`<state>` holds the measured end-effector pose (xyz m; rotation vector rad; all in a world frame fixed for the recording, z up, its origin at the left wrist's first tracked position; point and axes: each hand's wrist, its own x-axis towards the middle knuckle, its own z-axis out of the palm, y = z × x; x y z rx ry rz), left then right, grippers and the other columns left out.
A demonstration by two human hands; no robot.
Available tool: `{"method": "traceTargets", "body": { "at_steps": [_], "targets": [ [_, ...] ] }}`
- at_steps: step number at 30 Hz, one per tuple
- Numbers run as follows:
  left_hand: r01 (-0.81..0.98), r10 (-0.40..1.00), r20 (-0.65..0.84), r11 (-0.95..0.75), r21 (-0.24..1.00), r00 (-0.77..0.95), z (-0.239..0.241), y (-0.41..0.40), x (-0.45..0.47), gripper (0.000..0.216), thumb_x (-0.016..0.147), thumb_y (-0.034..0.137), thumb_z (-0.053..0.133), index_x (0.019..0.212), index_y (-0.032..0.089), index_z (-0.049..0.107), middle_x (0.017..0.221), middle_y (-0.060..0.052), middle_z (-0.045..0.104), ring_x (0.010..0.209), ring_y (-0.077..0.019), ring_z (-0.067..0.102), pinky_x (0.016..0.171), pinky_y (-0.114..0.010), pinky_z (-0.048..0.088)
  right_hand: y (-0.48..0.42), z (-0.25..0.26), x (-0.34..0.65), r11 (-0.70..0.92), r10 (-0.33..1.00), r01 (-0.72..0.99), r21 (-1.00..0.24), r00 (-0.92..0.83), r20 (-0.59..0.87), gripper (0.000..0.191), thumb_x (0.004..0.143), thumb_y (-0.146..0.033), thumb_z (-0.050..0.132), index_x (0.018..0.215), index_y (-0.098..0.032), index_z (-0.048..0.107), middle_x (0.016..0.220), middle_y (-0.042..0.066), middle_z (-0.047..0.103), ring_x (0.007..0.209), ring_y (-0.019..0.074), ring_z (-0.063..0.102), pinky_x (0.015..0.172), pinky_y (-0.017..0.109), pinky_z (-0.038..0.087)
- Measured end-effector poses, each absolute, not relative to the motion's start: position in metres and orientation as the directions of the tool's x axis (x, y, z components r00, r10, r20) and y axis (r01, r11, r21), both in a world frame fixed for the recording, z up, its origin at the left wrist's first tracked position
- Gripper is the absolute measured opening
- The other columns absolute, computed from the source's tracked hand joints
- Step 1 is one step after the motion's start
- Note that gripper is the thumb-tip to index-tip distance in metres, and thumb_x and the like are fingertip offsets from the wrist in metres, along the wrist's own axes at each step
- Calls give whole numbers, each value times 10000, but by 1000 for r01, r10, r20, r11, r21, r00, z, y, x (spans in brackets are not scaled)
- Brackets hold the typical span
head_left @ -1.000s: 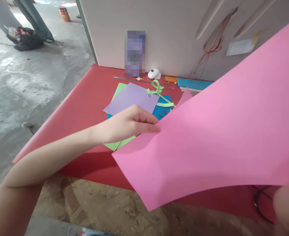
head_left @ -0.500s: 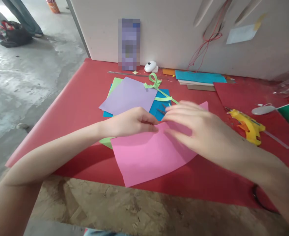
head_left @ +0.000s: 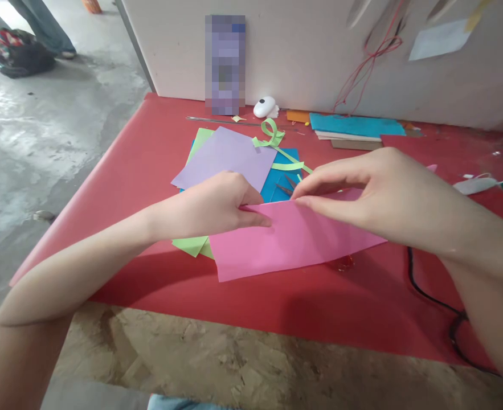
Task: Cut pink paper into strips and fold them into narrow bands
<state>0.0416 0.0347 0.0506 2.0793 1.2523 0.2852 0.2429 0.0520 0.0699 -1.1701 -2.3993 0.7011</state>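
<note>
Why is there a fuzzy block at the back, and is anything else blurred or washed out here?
Head view: the upright block at the back is pixelated; the left hand, right hand and pink paper look sharp; daylight washes out the concrete floor top left; soft arm shadows fall on the red table cover.
</note>
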Motion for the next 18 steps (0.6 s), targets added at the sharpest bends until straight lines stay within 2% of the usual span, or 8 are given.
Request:
{"method": "traceTargets", "body": {
  "at_steps": [6,13,18],
  "targets": [
    [716,867,-105,-328,616,488,56,27,45,475,757,248,623,425,152,297,415,89,196,440,-19,146,484,-232,149,46,68,232,484,824,565,-668,-551,131,133,688,-163,617,628,-261,685,687,-80,700,665,159,667,634,274,547],
    [649,844,-35,-384,657,535,62,20,48,488,757,196,613,432,163,250,421,87,172,433,-24,137,478,-235,163,43,69,233,488,827,561,-668,-542,149,148,677,-225,587,538,-237,634,573,-67,650,571,145,626,517,260,474],
    [650,823,-38,-419,634,567,65,21,44,463,794,258,572,444,154,288,439,87,168,465,-20,120,504,-216,160,47,75,249,467,865,641,-609,-475,162,185,687,-363,616,551,-250,672,597,-48,663,557,123,601,501,258,446]
  ]
}}
